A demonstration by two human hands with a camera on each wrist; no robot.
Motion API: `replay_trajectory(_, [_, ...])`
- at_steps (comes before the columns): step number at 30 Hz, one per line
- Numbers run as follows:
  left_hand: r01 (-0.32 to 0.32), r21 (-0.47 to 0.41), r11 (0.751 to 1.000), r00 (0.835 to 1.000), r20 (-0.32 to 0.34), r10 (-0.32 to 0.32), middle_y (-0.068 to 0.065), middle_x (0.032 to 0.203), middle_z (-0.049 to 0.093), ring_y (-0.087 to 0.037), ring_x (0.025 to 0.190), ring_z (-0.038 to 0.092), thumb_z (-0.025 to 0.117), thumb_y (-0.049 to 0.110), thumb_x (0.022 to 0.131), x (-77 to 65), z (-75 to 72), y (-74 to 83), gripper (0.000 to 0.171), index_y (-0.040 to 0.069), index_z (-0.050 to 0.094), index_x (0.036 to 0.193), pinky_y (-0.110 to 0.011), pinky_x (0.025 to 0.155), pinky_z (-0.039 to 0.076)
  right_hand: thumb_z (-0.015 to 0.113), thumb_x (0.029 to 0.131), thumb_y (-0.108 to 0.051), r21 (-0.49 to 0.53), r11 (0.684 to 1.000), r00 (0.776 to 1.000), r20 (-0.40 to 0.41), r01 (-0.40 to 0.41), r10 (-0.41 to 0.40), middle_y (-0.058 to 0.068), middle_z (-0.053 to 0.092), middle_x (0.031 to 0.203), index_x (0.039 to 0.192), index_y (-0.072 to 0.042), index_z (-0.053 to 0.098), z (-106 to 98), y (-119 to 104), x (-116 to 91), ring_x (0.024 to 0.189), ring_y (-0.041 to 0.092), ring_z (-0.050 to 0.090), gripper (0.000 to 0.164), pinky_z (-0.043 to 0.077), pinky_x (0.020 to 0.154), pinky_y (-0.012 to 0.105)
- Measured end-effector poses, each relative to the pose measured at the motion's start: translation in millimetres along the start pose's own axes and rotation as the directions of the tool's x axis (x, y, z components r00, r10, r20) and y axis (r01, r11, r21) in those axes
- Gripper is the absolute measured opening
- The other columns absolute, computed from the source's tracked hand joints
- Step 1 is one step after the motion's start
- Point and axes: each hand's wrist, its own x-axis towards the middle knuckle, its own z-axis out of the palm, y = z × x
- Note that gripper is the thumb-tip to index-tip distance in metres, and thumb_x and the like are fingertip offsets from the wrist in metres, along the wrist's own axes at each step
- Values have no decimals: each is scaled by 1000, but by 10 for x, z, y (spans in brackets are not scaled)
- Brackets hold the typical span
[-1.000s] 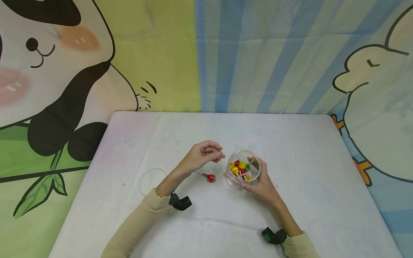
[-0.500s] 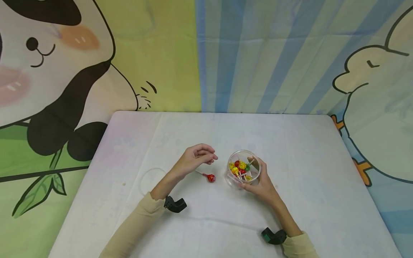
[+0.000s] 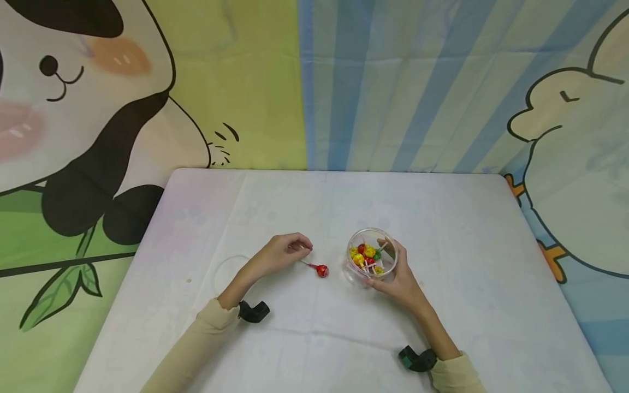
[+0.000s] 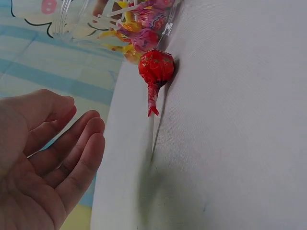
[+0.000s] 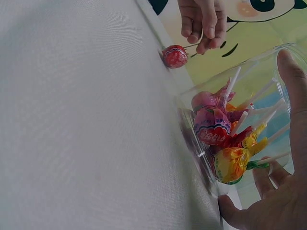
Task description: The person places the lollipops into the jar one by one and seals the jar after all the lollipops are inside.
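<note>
A red-wrapped lollipop [image 3: 321,271] lies on the white table, its stick pointing left toward my left hand [image 3: 285,252]. In the left wrist view that hand [image 4: 53,153] has loosely bent fingers with nothing between them, beside the lollipop's stick [image 4: 154,132] and apart from it. My right hand [image 3: 400,278] holds a clear round jar [image 3: 355,277] from its right side, thumb and fingers spread around the wall. Inside the jar are several lollipops [image 5: 211,125] in pink, red, yellow and green wrappers, their white sticks pointing various ways. The jar stands upright on the table.
A clear round lid or ring [image 3: 216,271] lies on the white tablecloth [image 3: 314,349], partly behind the left forearm. Cartoon-printed cloth [image 3: 260,82] hangs past the table's far edge. A black wrist camera [image 3: 254,312] sits on the left wrist, another [image 3: 417,359] on the right.
My left hand has moved left and toward me, away from the jar and over to the lollipop's stick end. The right hand and the jar have stayed in place.
</note>
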Motion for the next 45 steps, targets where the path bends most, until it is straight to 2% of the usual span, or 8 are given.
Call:
replay_trajectory(4, [-39, 204, 978, 999, -2, 40, -2, 105, 71, -15, 96, 67, 64, 16, 93, -55, -28, -17, 15, 10, 68, 107, -31, 87, 55, 84, 73, -16, -2, 1000, 1000, 1, 6, -6, 13, 35, 150, 149, -13, 16, 3, -9, 2, 142, 36, 31, 102, 23, 113, 66])
replay_trajectory(8, [-99, 492, 865, 994, 15, 106, -5, 105, 71, -18, 97, 67, 66, 11, 91, -139, -63, -53, 19, 6, 67, 109, -33, 85, 55, 84, 73, -18, -14, 1000, 1000, 2, 7, -7, 13, 36, 151, 149, -12, 16, 17, -10, 6, 142, 36, 31, 102, 24, 113, 66])
replay_trajectory(10, [-129, 537, 833, 990, 26, 137, -5, 104, 71, -18, 95, 67, 67, 10, 90, -168, -64, -71, 18, 6, 68, 108, -32, 84, 55, 84, 73, -18, -18, 1000, 1000, 0, 8, -8, 13, 36, 150, 149, -12, 16, 15, -10, 4, 141, 36, 32, 102, 25, 113, 65])
replay_trajectory(27, [-150, 532, 833, 988, 100, 114, 6, 98, 62, -9, 86, 56, 71, 17, 88, -96, 66, -134, 11, 17, 72, 99, -25, 73, 49, 83, 73, -16, -16, 1000, 1000, -3, 1, -1, 14, 35, 151, 149, -11, 16, -8, -7, -7, 141, 36, 31, 102, 25, 113, 65])
replay_trajectory(32, [-131, 570, 811, 991, 71, 110, 4, 94, 60, -12, 85, 56, 72, 16, 87, -168, 116, -154, 5, 17, 72, 92, -24, 68, 48, 83, 74, -15, -7, 1000, 1000, 1, 12, -12, 15, 35, 151, 149, -15, 16, -9, -2, 0, 141, 37, 32, 101, 24, 113, 65])
replay_trajectory(37, [-72, 546, 835, 996, -1, 87, 8, 90, 63, -7, 84, 56, 71, 18, 88, -329, 100, -187, 5, 17, 71, 93, -22, 71, 49, 84, 74, -16, -3, 1000, 1000, -3, 8, -8, 13, 35, 151, 148, -15, 17, 4, 0, -1, 141, 36, 32, 100, 24, 114, 64])
replay_trajectory(42, [2, 312, 950, 995, -99, 31, 8, 84, 68, -5, 77, 57, 70, 10, 87, -495, 7, -177, 7, 15, 71, 92, -21, 71, 51, 84, 73, -13, 4, 1000, 1000, -3, 22, -22, 16, 35, 150, 149, -8, 16, 4, 13, -2, 141, 37, 32, 101, 24, 113, 65])
replay_trajectory(45, [37, 204, 978, 991, -137, -9, 4, 84, 70, -5, 76, 61, 70, 10, 87, -562, -47, -156, 6, 13, 72, 92, -20, 70, 53, 83, 73, -13, 7, 1000, 1000, -4, 11, -11, 16, 35, 151, 148, -9, 16, 3, 13, 1, 141, 37, 31, 101, 24, 113, 65])
